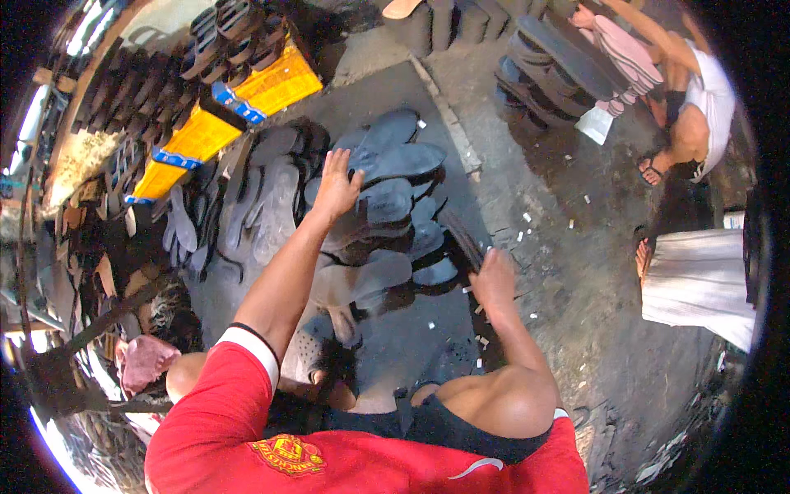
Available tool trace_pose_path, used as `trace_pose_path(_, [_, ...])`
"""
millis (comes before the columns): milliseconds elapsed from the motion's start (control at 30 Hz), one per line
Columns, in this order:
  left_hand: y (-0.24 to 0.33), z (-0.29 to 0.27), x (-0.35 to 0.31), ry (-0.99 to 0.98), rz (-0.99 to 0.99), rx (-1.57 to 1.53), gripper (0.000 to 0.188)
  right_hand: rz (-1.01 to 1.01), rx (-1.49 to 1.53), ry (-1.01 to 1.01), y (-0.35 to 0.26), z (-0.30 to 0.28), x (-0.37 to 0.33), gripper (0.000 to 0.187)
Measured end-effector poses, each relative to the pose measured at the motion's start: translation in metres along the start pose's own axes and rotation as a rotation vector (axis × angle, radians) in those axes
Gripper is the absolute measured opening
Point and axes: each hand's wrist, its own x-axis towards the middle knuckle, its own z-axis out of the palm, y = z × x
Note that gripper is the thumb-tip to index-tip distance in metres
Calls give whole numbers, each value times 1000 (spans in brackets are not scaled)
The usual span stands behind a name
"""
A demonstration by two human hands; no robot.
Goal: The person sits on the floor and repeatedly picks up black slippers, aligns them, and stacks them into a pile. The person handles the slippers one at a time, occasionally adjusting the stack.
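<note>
A broad pile of dark grey shoe soles (387, 202) lies on a dark mat in front of me. My left hand (336, 188) reaches over the pile's far middle, fingers stretched out, at the edge of the upper soles; whether it touches them I cannot tell. At the pile's right side my right hand (494, 284), slightly blurred, is closed around the near end of dark soles (462, 239) seen edge-on. How many are in that grip is unclear. A paler translucent-looking sole (383, 276) lies on the near part of the pile.
Yellow and blue boxes (284, 78) stand far left, with stacked soles around them. More dark soles (535, 78) are piled far right, where a person (708, 107) crouches holding pink soles (617, 49). Another person's pale cloth (695, 276) is at right. White scraps litter the floor.
</note>
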Motion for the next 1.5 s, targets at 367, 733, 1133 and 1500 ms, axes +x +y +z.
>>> trace_pose_path(367, [199, 25, -68, -368, -306, -896, 36, 286, 1733, -49, 4, -96, 17, 69])
trace_pose_path(733, [262, -4, -12, -899, 906, -192, 69, 49, 495, 48, 55, 8, -48, 78])
trace_pose_path(1133, [204, 75, -52, -681, 790, 24, 66, 53, 129, 27, 61, -1, -36, 73])
trace_pose_path(1500, [353, 9, -73, -558, 1012, -383, 36, 148, 1134, 144, 63, 6, -45, 56])
